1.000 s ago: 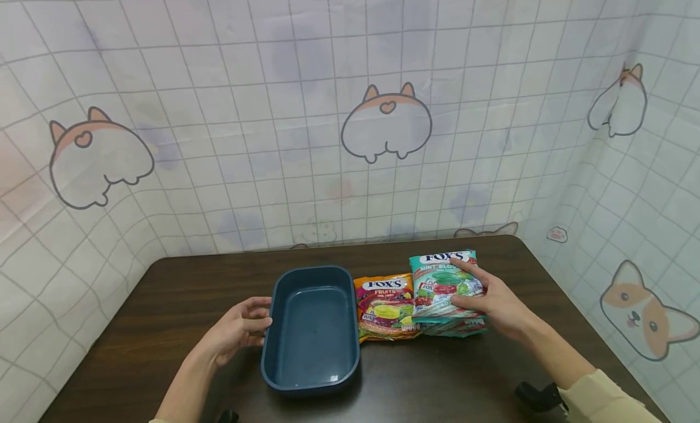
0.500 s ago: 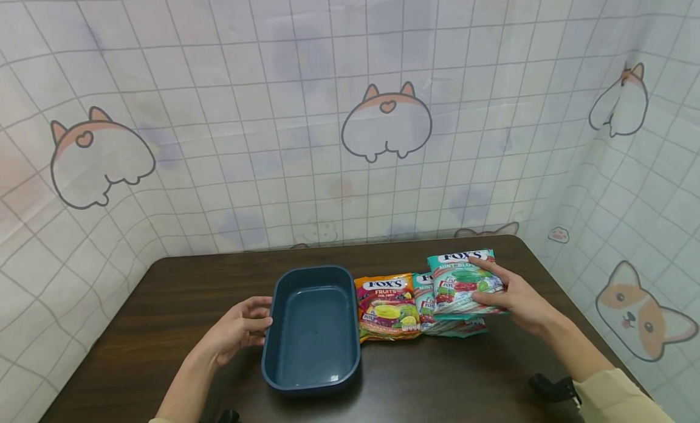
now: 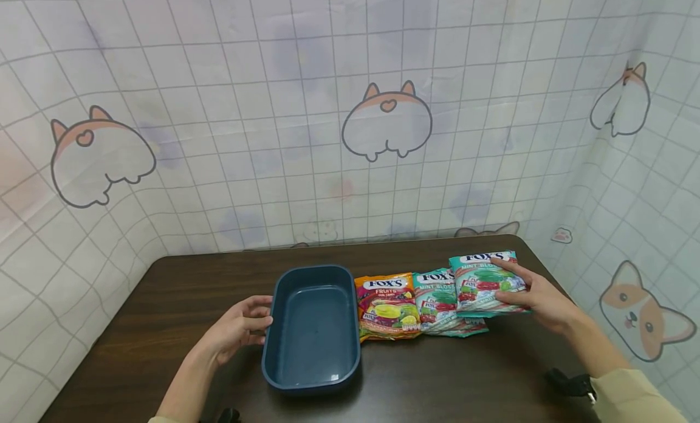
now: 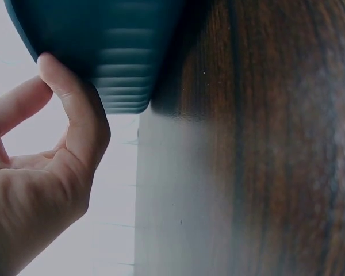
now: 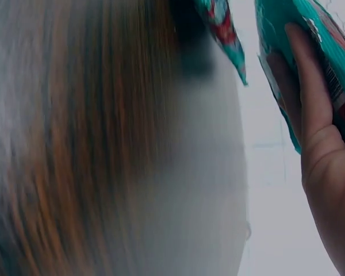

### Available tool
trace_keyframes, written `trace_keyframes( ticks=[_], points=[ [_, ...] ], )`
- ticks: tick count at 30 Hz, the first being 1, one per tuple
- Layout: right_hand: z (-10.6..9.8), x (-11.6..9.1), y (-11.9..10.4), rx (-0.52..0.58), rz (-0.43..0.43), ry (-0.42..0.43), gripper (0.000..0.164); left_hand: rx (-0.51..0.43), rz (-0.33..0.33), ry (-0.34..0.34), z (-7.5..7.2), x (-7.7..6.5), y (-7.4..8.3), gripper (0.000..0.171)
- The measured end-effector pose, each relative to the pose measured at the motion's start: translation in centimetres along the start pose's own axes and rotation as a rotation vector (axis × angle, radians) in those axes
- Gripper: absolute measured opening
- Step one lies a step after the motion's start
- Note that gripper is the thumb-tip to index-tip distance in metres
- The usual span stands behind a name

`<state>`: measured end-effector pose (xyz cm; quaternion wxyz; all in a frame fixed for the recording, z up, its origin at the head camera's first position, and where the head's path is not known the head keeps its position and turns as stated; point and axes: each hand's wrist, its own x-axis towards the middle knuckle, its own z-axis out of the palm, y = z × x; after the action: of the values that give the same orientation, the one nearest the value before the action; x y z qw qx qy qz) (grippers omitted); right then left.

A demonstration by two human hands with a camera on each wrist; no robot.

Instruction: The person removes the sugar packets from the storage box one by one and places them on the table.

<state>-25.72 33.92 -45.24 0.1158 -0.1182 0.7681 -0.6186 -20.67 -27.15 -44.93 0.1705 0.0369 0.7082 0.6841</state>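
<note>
My right hand (image 3: 538,295) grips a teal Fox's mint candy bag (image 3: 487,284), with fingers on its face and others beneath it. In the right wrist view, the bag (image 5: 342,75) is held up off the table, fingers spread along its underside. A second teal mint bag (image 3: 435,301) lies on the table, partly overlapped by the held one. Beside it lies an orange Fox's fruits candy bag (image 3: 387,310). My left hand (image 3: 235,329) has loosely bent fingers with the tips at the left rim of a dark blue rectangular tub (image 3: 310,389), which holds nothing.
The dark wooden table (image 3: 164,313) ends at a pale grid-patterned cloth (image 3: 246,168) behind and at the right. Dark straps sit near both wrists, the right one (image 3: 569,383) close to the sleeve.
My right hand has carried the held mint bag to the right, uncovering more of the mint bag lying beneath it. The left hand and the tub have stayed in place.
</note>
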Motion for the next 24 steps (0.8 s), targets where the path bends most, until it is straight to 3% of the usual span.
trace_keyframes(
  ticks=[5, 11, 24],
  points=[
    [-1.4, -0.4, 0.7, -0.016, -0.001, 0.006, 0.073, 0.002, 0.003, -0.008, 0.0, 0.0, 0.0, 0.06],
    [-3.1, -1.0, 1.2, -0.017, -0.031, -0.054, 0.071, 0.0, 0.006, -0.006, 0.0, 0.1, 0.0, 0.06],
    [-5.7, -1.5, 2.0, -0.056, 0.042, -0.059, 0.07, 0.003, 0.002, 0.005, 0.0, 0.0, 0.1, 0.06]
  ],
)
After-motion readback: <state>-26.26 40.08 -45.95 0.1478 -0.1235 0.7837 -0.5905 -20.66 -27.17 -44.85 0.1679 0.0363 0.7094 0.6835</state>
